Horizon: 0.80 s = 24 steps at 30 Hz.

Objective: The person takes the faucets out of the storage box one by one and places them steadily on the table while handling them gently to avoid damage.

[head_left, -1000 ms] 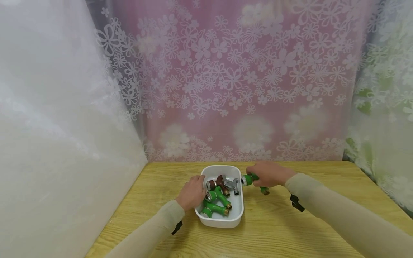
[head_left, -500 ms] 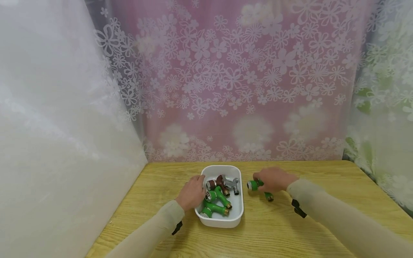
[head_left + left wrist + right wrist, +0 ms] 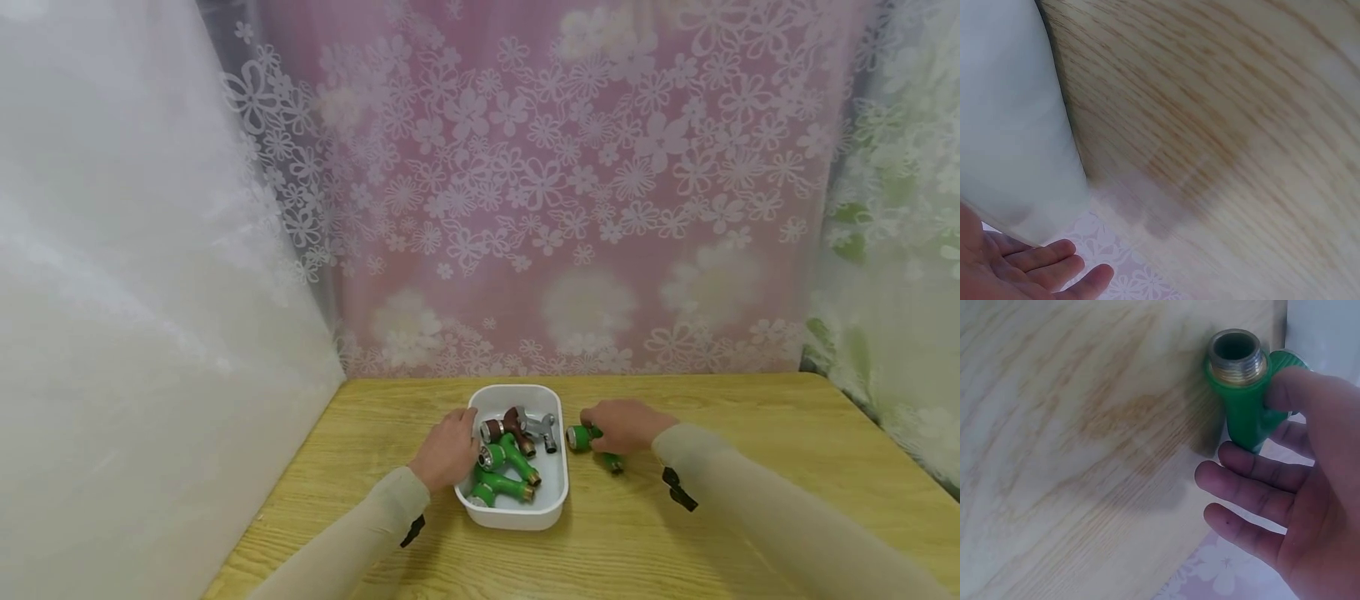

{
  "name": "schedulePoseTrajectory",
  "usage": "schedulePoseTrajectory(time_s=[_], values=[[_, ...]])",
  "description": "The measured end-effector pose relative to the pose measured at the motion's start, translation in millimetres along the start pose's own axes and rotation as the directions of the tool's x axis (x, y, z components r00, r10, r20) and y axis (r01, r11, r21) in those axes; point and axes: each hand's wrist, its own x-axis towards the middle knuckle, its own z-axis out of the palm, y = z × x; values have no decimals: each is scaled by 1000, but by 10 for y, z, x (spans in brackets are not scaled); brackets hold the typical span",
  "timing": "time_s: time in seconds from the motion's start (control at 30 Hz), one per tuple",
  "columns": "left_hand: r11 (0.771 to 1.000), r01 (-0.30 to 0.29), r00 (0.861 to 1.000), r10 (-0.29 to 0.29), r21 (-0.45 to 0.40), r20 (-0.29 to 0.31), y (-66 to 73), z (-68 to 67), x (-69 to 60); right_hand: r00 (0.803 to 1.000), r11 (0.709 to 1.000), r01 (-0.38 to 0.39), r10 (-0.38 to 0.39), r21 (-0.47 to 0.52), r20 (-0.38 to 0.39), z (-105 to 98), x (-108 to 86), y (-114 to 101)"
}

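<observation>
My right hand [image 3: 626,425] pinches a green fitting [image 3: 579,438] with a brass threaded end, just to the right of the white tub [image 3: 517,520]. In the right wrist view the thumb and index finger of that hand [image 3: 1316,469] hold the green fitting [image 3: 1244,412], while the other fingers are spread. The left hand [image 3: 447,450] rests on the tub's left rim; in the left wrist view its fingers lie along the tub wall [image 3: 1016,125]. Inside the tub lie two green fittings [image 3: 514,458], a dark red one [image 3: 517,427] and a silver one [image 3: 542,427].
The wooden table [image 3: 360,533] extends around the tub. A white sheet [image 3: 135,317] hangs at the left, a pink flowered curtain [image 3: 570,208] stands behind the table's back edge, and a green-patterned curtain [image 3: 900,292] is at the right.
The right hand has drawn the green fitting away from the tub's right rim and lower, then shifted slightly back left. The left hand and the tub's contents look the same.
</observation>
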Motion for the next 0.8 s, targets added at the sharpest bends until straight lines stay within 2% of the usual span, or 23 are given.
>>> schedulePoseTrajectory(time_s=[0.5, 0.8], values=[[999, -21, 1000, 21, 45, -7, -12, 14, 19, 1000, 1000, -14, 14, -5, 10, 9, 91, -63], [999, -42, 999, 43, 17, -31, -31, 24, 27, 1000, 1000, -16, 16, -6, 24, 1, 122, -77]])
